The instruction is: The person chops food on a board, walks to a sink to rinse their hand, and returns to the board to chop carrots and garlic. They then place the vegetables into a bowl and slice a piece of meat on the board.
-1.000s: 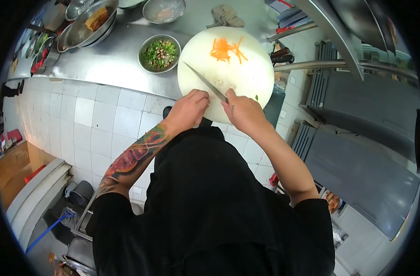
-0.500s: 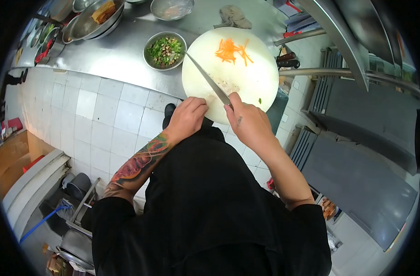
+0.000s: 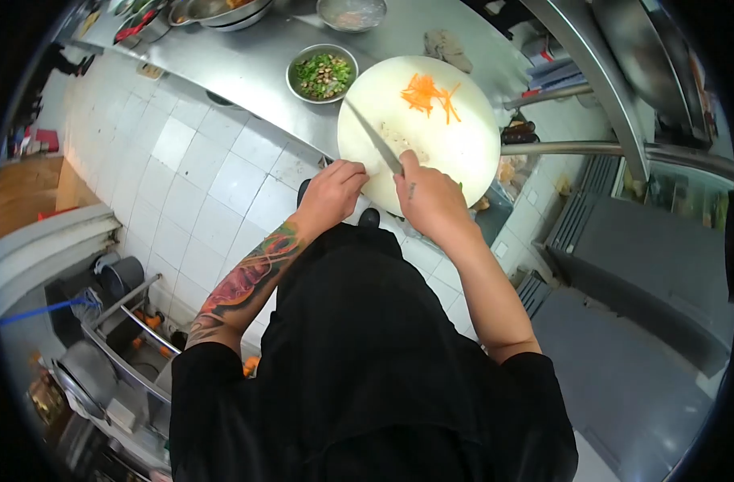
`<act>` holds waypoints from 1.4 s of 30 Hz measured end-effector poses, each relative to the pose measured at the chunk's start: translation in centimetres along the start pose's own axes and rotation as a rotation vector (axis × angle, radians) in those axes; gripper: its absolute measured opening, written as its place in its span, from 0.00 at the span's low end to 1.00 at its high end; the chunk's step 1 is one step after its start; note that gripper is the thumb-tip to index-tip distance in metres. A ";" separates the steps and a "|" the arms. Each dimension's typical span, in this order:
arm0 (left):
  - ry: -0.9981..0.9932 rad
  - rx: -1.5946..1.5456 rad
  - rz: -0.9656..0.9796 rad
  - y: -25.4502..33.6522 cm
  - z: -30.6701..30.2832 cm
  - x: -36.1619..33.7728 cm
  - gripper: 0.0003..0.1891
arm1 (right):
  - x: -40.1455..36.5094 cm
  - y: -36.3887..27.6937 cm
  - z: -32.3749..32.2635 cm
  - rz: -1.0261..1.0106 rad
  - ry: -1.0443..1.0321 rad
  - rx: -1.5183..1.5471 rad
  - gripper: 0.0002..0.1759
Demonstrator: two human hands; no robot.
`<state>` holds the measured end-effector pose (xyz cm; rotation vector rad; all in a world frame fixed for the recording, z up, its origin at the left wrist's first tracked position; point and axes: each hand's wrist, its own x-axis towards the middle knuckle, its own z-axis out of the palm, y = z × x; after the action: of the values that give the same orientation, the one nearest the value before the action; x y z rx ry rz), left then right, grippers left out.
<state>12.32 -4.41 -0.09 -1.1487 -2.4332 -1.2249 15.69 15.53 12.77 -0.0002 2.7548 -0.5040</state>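
My right hand (image 3: pixel 433 199) is wrapped round the handle end of a kitchen knife (image 3: pixel 373 138). The blade slants up and left across the round, pale chopping board (image 3: pixel 471 157). At the board's near left edge my left hand (image 3: pixel 333 193) is closed, fingers curled. Beside its fingertips is something small and pale; what the fingers hold is hidden. Pale minced bits (image 3: pixel 399 138) lie just right of the blade. Orange shreds (image 3: pixel 428 95), looking like carrot, are piled on the far part of the board.
Left of the board stands a metal bowl (image 3: pixel 296 95) of chopped greens. A film-covered bowl (image 3: pixel 351 14) and a crumpled cloth (image 3: pixel 446 50) are farther back on the steel counter (image 3: pixel 222 60). Knife handles (image 3: pixel 519 130) and a metal rail (image 3: pixel 560 149) are at the right.
The view has turned, so the board and bowls appear farther right. Both hands stay at the board's near edge, the knife still in the right. A green leaf bit now shows beside the right hand.
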 end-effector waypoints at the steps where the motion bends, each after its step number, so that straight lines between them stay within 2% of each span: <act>1: 0.012 0.004 -0.003 0.3 0.1 -0.2 0.12 | 0.0 -0.1 0.2 -0.022 -0.003 -0.004 0.12; 5: 0.035 0.056 -0.013 0.5 0.8 -0.7 0.13 | 0.1 0.3 2.1 -0.085 0.048 0.028 0.11; 7: 0.034 0.065 -0.005 0.4 0.7 -0.8 0.13 | 0.7 1.3 2.8 -0.086 0.000 -0.034 0.11; 10: 0.065 0.032 -0.017 0.2 0.9 -1.3 0.14 | -1.0 -1.4 -0.5 -0.029 0.003 0.024 0.11; 13: 0.059 -0.010 0.001 -0.3 0.8 -1.5 0.13 | 0.5 0.7 4.4 -0.028 -0.019 -0.025 0.11; 16: 0.047 -0.042 0.041 -1.0 0.8 -1.5 0.13 | 0.0 -0.5 1.7 0.041 -0.012 -0.061 0.12; 19: 0.049 -0.064 0.031 -1.0 0.8 -1.4 0.13 | -0.7 -1.4 2.4 0.039 0.007 -0.047 0.12; 23: 0.036 -0.074 0.063 -1.4 0.8 -1.3 0.13 | -0.6 -1.7 1.0 0.135 -0.025 -0.033 0.13; 27: 0.015 -0.119 0.046 -1.0 0.6 -1.6 0.13 | -0.3 -0.8 4.3 0.081 -0.028 -0.032 0.12; 33: 0.020 -0.117 -0.006 0.3 0.2 -2.5 0.12 | -1.2 -2.0 -0.1 0.090 -0.007 0.007 0.13; 36: 0.020 -0.133 -0.018 0.8 0.2 -3.1 0.12 | -0.1 -0.9 3.5 0.090 -0.013 -0.035 0.13; 40: 0.040 -0.144 -0.040 1.0 0.2 -3.8 0.11 | 0.8 0.2 2.7 0.098 -0.067 -0.029 0.14; 42: 0.044 -0.142 -0.043 1.0 0.1 -3.6 0.11 | 0.3 -0.3 0.7 0.075 0.007 -0.007 0.13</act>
<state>15.50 -5.95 -1.25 -1.0976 -2.3832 -1.4410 15.59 14.93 12.12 0.1034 2.7516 -0.4744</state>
